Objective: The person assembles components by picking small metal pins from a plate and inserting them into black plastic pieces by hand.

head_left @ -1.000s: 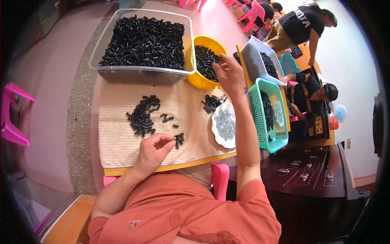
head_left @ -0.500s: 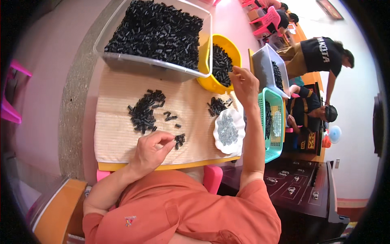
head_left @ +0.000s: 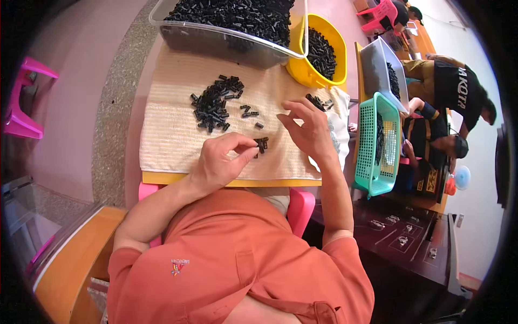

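Work seems unfinished, many black pieces (head_left: 212,108) lying loose; whether left hand (head_left: 222,157) or right hand (head_left: 311,129) grips anything is unclear.

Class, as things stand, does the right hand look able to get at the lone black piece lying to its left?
Probably yes: the right hand is nearby, its fingers parted, and only cloth shows between it and the lone black piece.

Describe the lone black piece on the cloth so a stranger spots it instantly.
Start from the cream cloth on the table. Look left of the right hand, just beyond the black cluster by the left hand. The small black piece lies alone, touching no other piece, unlike its grouped neighbours.
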The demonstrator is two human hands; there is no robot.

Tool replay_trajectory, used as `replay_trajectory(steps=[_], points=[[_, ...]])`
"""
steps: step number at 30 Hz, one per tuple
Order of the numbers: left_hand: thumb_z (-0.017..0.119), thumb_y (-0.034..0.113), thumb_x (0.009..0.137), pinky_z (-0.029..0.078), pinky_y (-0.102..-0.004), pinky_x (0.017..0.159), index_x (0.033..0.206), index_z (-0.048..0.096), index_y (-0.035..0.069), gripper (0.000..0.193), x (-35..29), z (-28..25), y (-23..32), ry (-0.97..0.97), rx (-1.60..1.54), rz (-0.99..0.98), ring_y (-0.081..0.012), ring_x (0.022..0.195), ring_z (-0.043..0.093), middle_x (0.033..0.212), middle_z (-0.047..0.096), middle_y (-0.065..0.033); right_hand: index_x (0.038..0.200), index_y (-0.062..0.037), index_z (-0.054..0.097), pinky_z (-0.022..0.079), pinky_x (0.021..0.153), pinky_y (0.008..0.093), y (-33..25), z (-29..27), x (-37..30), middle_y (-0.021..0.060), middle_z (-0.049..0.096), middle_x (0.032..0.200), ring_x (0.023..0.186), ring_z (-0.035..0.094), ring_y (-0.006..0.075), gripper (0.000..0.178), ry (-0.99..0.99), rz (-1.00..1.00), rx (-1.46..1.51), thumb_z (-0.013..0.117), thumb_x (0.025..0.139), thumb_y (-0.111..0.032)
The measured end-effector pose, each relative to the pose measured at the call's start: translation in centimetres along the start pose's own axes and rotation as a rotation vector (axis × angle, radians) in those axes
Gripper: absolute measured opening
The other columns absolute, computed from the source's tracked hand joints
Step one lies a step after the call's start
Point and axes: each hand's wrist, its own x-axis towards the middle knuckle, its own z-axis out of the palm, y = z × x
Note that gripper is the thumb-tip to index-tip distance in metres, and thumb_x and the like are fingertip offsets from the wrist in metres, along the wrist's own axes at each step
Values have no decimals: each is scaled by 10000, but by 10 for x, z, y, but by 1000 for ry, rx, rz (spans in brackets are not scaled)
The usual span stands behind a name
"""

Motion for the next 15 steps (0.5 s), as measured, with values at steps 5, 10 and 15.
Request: replay_trajectory(steps=[5, 10, 15], points=[[736, 59, 878, 548, -263, 694, 955, 693, -16, 116, -1, -7, 4, 46, -79, -52, -122, 775, 683, 855, 722, -88, 1062, -41, 690, 540, 727, 382, -8, 18, -3, 127, 672, 1031, 853, 680, 323, 239, -129, 29, 38, 726, 844, -130], [729, 85, 888, 541, -267, 649, 916, 683, -11, 110, 3, -8, 0, 190, -57, -56, -114, 707, 683, 786, 713, -86, 1067, -31, 700, 544, 730, 371, -2, 32, -2, 127, 681, 1034, 821, 701, 281, 231, -137, -76, -84, 714, 853, -116], [724, 109, 909, 520, -238, 649, 932, 676, -15, 135, 4, -14, -5, 273, -149, -128, -66, 701, 638, 782, 698, -34, 1061, -33, 702, 526, 802, 410, -3, 41, 4, 136, 680, 1043, 907, 665, 342, 228, -131, -98, -143, 690, 857, -135]])
